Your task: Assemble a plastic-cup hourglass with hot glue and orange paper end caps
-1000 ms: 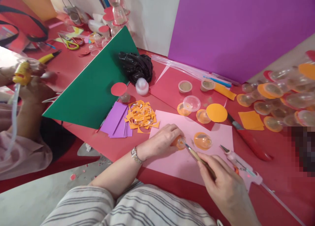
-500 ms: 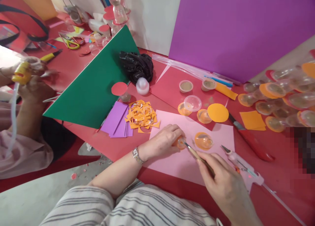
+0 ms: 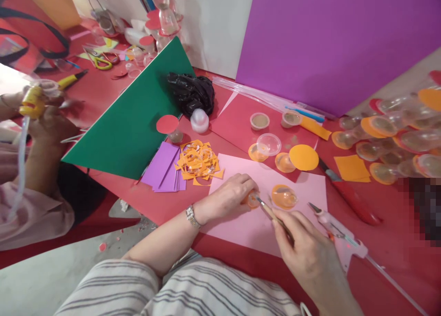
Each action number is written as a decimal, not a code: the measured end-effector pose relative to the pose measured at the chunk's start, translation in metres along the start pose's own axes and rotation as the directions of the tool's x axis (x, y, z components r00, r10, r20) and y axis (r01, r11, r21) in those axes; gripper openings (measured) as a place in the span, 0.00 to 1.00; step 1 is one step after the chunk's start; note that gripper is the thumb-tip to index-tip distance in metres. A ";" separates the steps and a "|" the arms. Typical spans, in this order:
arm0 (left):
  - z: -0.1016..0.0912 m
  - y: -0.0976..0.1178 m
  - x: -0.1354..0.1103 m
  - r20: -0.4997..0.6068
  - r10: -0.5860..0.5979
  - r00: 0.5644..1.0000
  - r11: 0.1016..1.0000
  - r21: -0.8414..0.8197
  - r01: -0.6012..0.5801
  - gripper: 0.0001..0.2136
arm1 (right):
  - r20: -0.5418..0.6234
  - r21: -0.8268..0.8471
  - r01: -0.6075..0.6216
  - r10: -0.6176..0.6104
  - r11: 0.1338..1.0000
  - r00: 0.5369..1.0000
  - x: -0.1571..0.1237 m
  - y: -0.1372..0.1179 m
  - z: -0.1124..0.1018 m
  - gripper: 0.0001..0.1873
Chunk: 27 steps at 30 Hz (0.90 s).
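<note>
My left hand (image 3: 230, 195) is closed round a small clear cup with an orange lid (image 3: 254, 199), holding it down on a pink sheet of paper (image 3: 248, 224). My right hand (image 3: 306, 251) grips a thin wooden-handled tool (image 3: 272, 213) whose tip touches that cup. A second orange-lidded cup (image 3: 284, 196) lies just to the right on the same sheet. A wristwatch sits on my left wrist.
A pink glue gun (image 3: 339, 235) lies right of my right hand, a red cutter (image 3: 347, 194) beyond it. Several lidded cups (image 3: 389, 137) pile at the right. Orange scraps (image 3: 199, 162), purple papers (image 3: 161, 166), a green sheet (image 3: 138, 118) and a black bag (image 3: 191, 93) lie behind. Another person's hands (image 3: 37, 118) work at the left.
My right hand has shifted slightly left and nearer with the tool, its tip staying on the cup. The other person's hands moved a little.
</note>
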<state>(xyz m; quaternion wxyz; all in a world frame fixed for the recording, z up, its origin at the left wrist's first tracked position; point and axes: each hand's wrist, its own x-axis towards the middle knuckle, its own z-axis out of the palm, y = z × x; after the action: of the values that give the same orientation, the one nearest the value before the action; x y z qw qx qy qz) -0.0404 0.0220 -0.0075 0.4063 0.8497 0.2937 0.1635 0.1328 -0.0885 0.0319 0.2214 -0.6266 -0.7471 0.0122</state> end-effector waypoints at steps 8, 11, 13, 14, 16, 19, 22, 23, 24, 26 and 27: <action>0.002 -0.002 -0.001 -0.006 -0.014 1.000 1.000 0.026 0.014 0.12 | -0.068 -0.267 0.167 -0.191 0.949 0.979 0.002 -0.007 -0.007 0.15; 0.004 -0.002 -0.002 -0.023 -0.028 0.999 0.999 0.034 0.028 0.14 | -0.056 -0.213 0.149 -0.164 0.966 0.985 -0.003 -0.007 -0.009 0.14; 0.003 -0.002 -0.003 -0.017 -0.040 0.999 0.999 0.033 0.041 0.14 | -0.039 -0.142 0.098 -0.105 0.985 0.994 -0.008 -0.005 -0.009 0.14; 0.002 -0.001 -0.003 -0.008 -0.046 0.999 0.998 0.033 0.046 0.13 | -0.038 -0.106 0.062 -0.066 0.992 0.997 -0.010 -0.003 -0.009 0.14; -0.001 0.000 -0.004 0.020 -0.049 0.999 0.998 0.033 0.048 0.13 | -0.033 -0.038 0.004 -0.005 0.999 0.999 -0.014 0.001 -0.007 0.14; -0.005 0.001 -0.004 0.063 -0.042 0.997 0.999 0.032 0.040 0.17 | -0.019 0.036 -0.016 0.017 0.999 1.000 -0.015 0.004 -0.004 0.13; -0.008 0.002 -0.003 0.072 -0.033 0.997 0.999 0.030 0.031 0.18 | -0.007 0.072 -0.023 0.023 0.997 1.000 -0.014 0.005 -0.002 0.12; -0.008 0.002 -0.003 0.069 -0.030 0.997 0.999 0.024 0.028 0.18 | -0.006 0.076 -0.028 0.029 0.997 1.000 -0.014 0.005 -0.001 0.12; -0.008 0.002 -0.002 0.065 -0.029 0.997 0.999 0.018 0.028 0.18 | -0.006 0.076 -0.031 0.032 0.997 0.999 -0.014 0.006 0.000 0.11; -0.007 0.000 -0.001 0.059 -0.033 0.998 0.999 0.012 0.032 0.20 | 0.003 0.077 -0.013 0.013 0.997 1.000 -0.014 0.007 0.001 0.11; -0.006 0.000 -0.001 0.057 -0.035 0.998 0.999 0.014 0.034 0.20 | 0.010 0.080 -0.008 0.007 0.997 1.000 -0.014 0.008 0.001 0.11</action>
<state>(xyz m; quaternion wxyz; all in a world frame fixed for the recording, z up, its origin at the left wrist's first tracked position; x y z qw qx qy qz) -0.0443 0.0252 -0.0041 0.4118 0.8514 0.2977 0.1300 0.1412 -0.1000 0.0237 0.2427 -0.6201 -0.7446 0.0457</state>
